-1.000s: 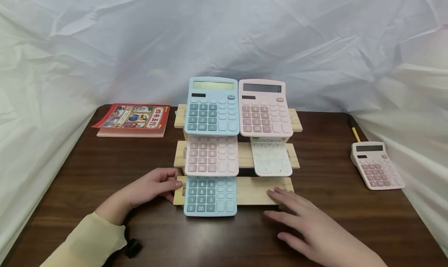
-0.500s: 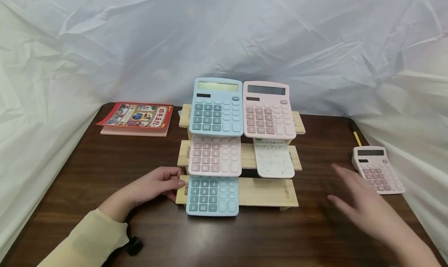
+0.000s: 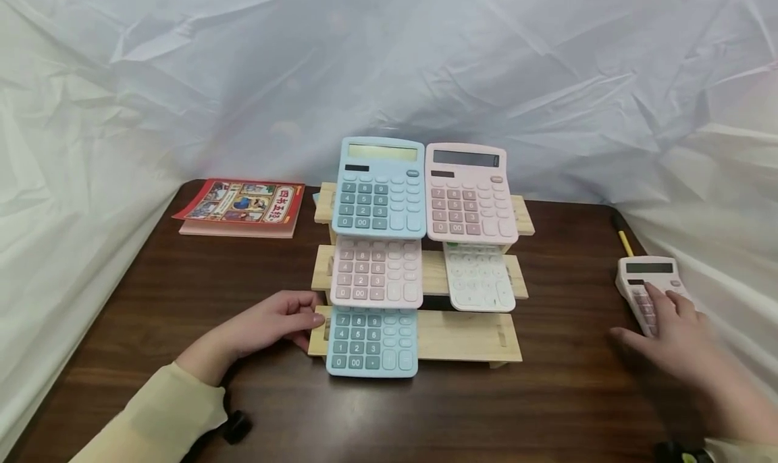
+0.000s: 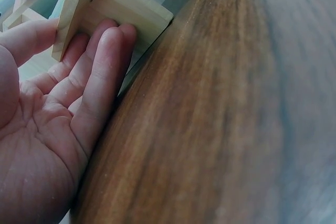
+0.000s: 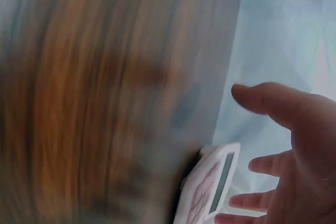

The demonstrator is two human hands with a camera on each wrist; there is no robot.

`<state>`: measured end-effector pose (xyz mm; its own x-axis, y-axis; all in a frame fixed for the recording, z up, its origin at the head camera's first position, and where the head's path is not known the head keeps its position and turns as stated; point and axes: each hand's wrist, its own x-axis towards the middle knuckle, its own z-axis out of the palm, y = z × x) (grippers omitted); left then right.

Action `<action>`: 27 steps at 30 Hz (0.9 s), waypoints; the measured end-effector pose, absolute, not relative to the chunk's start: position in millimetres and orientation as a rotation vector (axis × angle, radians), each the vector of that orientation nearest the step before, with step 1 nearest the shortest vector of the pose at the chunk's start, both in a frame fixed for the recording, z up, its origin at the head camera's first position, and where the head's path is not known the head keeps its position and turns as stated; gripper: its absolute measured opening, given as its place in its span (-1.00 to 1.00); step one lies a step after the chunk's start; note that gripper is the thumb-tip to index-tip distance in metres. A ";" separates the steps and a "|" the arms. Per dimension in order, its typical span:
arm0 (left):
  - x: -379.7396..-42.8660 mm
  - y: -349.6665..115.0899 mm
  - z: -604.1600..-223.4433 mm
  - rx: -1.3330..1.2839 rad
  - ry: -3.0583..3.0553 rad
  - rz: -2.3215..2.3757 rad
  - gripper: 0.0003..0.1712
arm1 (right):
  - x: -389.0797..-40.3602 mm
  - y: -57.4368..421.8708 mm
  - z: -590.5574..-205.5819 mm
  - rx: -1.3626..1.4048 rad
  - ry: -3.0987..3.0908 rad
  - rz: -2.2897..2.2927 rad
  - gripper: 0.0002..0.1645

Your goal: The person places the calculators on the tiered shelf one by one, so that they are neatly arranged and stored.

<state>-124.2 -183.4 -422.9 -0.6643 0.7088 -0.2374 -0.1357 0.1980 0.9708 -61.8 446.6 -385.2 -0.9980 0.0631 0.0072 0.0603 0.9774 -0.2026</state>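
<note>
My left hand grips the left end of the lowest step of a three-step wooden rack, thumb on top. In the left wrist view, the fingers reach under the board. Over the pink calculator at the table's right, my right hand hovers with spread fingers and covers its lower keys. The right wrist view has this calculator beside the fingertips, apparently apart. On the rack lie a blue calculator and a pink one on top, another pink one and a white one mid-level, and a blue one below.
A red-covered book lies at the back left of the dark wooden table. Behind the right calculator is a yellow and black pen-like stick. White sheeting hangs around the back and sides.
My right hand has left the right end of the lowest step and moved right, to above the separate pink calculator. The left hand stays on the rack. The view has shifted slightly.
</note>
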 end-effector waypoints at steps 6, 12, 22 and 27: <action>-124.2 -182.4 -420.0 0.538 1.781 1.558 -0.68 | -67.1 457.9 -384.9 -0.146 -3.202 0.271 0.38; -124.4 -183.2 -420.2 0.543 1.779 1.551 -0.68 | -70.2 462.8 -385.7 -0.109 -3.213 0.227 0.38; -124.5 -181.5 -420.8 0.556 1.759 1.570 -0.68 | -78.8 484.7 -392.0 -0.117 -3.211 0.244 0.35; -123.4 -183.7 -421.2 0.550 1.769 1.559 -0.68 | -85.2 488.5 -391.2 -0.131 -3.244 0.265 0.34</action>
